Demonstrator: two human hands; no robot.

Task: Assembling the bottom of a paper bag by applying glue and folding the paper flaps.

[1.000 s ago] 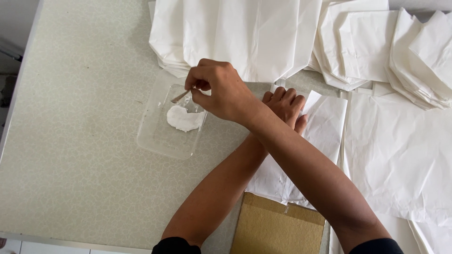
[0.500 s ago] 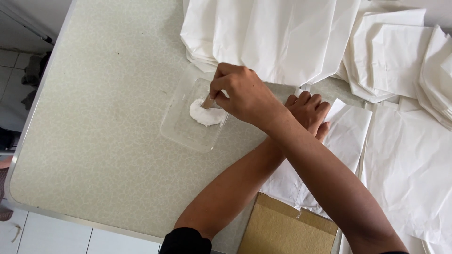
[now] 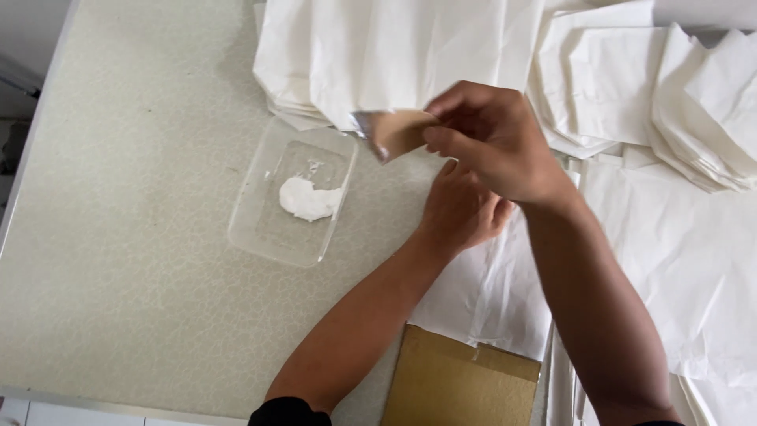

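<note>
My right hand (image 3: 493,138) pinches a small brown card scrap (image 3: 397,130) whose lower tip carries a smear of white paste. It hovers just right of a clear plastic tray (image 3: 251,227) holding a blob of white paste (image 3: 309,199). My left hand (image 3: 460,211) lies flat below the right hand, on the edge of a white paper sheet (image 3: 489,292). Its fingertips are hidden under my right hand. The two forearms run side by side from the bottom edge.
Stacks of folded white paper lie along the back (image 3: 394,47) and to the right (image 3: 694,102). A brown cardboard piece (image 3: 461,386) sits at the near edge. The speckled grey table (image 3: 118,221) ends at left and front.
My right hand has lifted the card scrap out of the tray and drawn it to the right and up. The left hand stays pressed on the paper.
</note>
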